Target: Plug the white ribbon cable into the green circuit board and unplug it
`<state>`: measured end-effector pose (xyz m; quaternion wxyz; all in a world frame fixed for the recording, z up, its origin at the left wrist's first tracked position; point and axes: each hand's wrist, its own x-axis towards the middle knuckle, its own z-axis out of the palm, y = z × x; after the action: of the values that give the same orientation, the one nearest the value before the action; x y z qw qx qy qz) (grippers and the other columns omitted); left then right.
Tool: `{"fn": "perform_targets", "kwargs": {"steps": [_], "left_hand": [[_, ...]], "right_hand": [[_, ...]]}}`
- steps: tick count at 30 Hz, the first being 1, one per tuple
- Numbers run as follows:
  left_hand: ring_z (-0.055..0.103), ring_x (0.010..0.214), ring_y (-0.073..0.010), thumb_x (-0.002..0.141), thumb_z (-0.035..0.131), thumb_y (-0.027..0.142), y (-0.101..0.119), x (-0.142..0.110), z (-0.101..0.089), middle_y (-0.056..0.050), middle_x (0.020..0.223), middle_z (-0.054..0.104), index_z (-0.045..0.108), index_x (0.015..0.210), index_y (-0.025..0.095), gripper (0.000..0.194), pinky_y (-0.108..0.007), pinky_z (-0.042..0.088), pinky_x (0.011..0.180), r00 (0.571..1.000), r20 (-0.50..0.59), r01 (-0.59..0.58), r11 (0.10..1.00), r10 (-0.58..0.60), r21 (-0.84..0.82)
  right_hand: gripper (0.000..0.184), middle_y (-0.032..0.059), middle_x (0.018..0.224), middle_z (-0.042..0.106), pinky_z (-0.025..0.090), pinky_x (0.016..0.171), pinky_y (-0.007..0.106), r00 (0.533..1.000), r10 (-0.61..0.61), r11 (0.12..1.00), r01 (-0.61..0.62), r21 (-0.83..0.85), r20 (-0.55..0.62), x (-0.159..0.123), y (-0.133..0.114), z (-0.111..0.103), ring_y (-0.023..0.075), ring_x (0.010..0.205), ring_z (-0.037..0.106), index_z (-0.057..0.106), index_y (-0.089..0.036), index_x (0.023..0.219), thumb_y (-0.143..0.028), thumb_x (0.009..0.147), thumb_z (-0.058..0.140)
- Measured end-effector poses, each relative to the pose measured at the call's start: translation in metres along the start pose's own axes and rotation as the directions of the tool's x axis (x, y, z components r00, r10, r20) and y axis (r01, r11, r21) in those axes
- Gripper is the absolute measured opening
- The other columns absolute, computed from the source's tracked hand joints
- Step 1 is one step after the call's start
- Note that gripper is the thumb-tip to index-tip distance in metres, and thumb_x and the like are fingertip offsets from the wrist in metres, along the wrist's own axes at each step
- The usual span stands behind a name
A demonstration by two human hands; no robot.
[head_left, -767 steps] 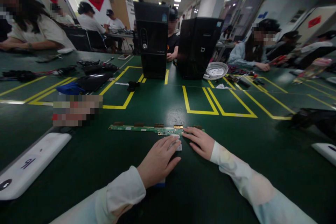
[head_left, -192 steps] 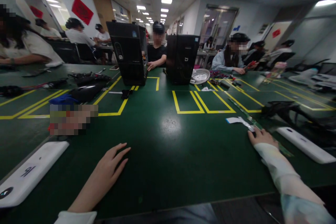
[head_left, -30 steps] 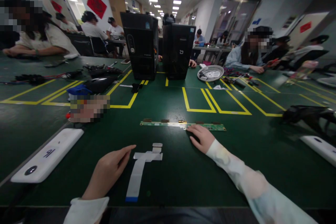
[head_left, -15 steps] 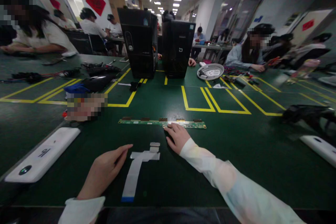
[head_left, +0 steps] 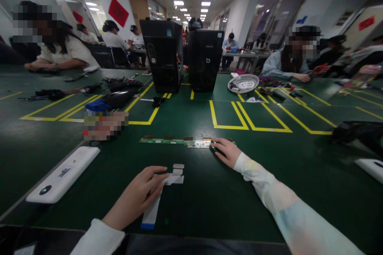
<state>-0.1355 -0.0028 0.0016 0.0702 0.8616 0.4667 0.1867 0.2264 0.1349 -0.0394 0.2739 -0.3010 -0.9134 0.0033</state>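
A long narrow green circuit board (head_left: 167,141) lies across the green table (head_left: 209,191) in front of me. My right hand (head_left: 226,152) rests on its right end, fingers bent down onto it. Nearer to me lies a white flat ribbon cable (head_left: 155,203) with a blue tip and a T-shaped head. My left hand (head_left: 137,197) lies flat over that cable, fingers stretched toward its head.
Two black computer towers (head_left: 163,53) stand at the back, with a white fan grille (head_left: 243,83) to their right. A white device (head_left: 64,174) lies at my left and another white device (head_left: 369,166) at the right edge. Black cables and parts (head_left: 116,95) lie back left. Other people sit around.
My left hand slid right onto the ribbon cable. My right hand moved along the board toward its right end, and the board sits about where it was.
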Motion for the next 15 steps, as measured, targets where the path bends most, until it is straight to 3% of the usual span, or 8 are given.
{"fn": "perform_targets", "kwargs": {"steps": [3, 8, 15], "left_hand": [[0.048, 0.128, -0.0218, 0.094, 0.046, 0.026, 0.011, 0.005, 0.003, -0.005, 0.141, 0.05, 0.051, 0.132, 0.031, 0.039, -0.041, 0.045, 0.104, 0.994, 0.089, -0.061, 0.998, 0.059, 0.021], [0.048, 0.129, -0.0221, 0.093, 0.047, 0.032, 0.024, 0.02, 0.012, -0.004, 0.143, 0.05, 0.042, 0.14, 0.029, 0.047, -0.042, 0.043, 0.106, 0.983, 0.157, -0.104, 0.993, 0.093, 0.06], [0.043, 0.133, -0.0258, 0.092, 0.049, 0.035, 0.056, 0.059, 0.021, -0.011, 0.147, 0.044, 0.039, 0.141, 0.022, 0.052, -0.044, 0.043, 0.105, 0.955, 0.243, -0.196, 0.978, 0.173, 0.074]], "right_hand": [[0.033, 0.0151, 0.122, 0.057, 0.048, 0.093, 0.046, 1.0, -0.008, 1.0, 0.008, 0.0, 0.009, -0.006, 0.004, 0.0, 0.0247, 0.112, 0.055, 0.055, -0.017, 0.122, -0.024, 0.092, 0.042], [0.033, 0.0156, 0.123, 0.056, 0.047, 0.094, 0.047, 1.0, 0.018, 0.999, -0.017, -0.051, 0.015, -0.007, 0.0, 0.004, 0.026, 0.113, 0.053, 0.056, -0.017, 0.12, -0.023, 0.09, 0.044], [0.034, 0.0149, 0.122, 0.056, 0.047, 0.095, 0.047, 0.998, 0.038, 0.998, -0.036, -0.053, 0.039, -0.006, -0.002, 0.005, 0.0261, 0.113, 0.053, 0.057, -0.017, 0.121, -0.023, 0.089, 0.047]]}}
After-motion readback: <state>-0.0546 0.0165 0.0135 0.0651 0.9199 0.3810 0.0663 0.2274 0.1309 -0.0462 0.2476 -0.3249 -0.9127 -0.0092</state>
